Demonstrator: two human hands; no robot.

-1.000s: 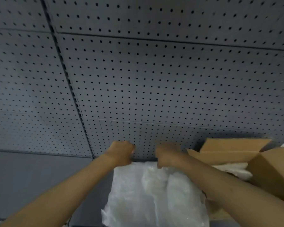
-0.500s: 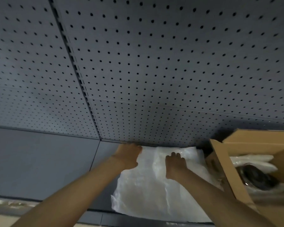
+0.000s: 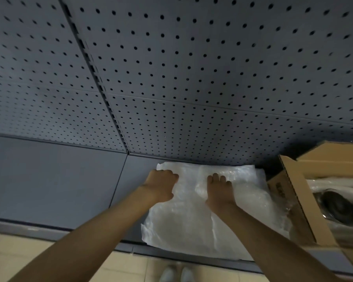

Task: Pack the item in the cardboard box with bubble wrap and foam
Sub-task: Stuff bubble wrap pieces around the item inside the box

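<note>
One sheet of bubble wrap (image 3: 192,224), one cardboard box (image 3: 300,202) and two bare hands are seen from the head view. The bubble wrap is spread flat on the dark grey worktop (image 3: 55,180), its far edge lying against the foot of the perforated grey back panel (image 3: 192,78) and its near edge reaching the worktop's front lip. The sheet is whitish and translucent, with a faintly pebbled surface, several shallow creases running from front to back, and a slightly ragged left edge. The left hand (image 3: 161,186) is laid on the sheet near its far left corner, with the fingers bent down onto the plastic; whether the edge is pinched or only pressed cannot be told. The right hand (image 3: 220,190) is placed on the middle of the sheet, the fingers curled at the knuckles with their tips on the plastic, and no fold is seen to be held. The box stands just to the right of the sheet, its flaps raised and its near side touching or overlapping the sheet's right edge. Inside the box one dark rounded item (image 3: 338,206) is seen, bedded in white wrapping (image 3: 334,183); its exact form is too blurred to be made out. Two pale shoe tips (image 3: 176,274) are visible on the beige floor (image 3: 29,255) below the worktop.
</note>
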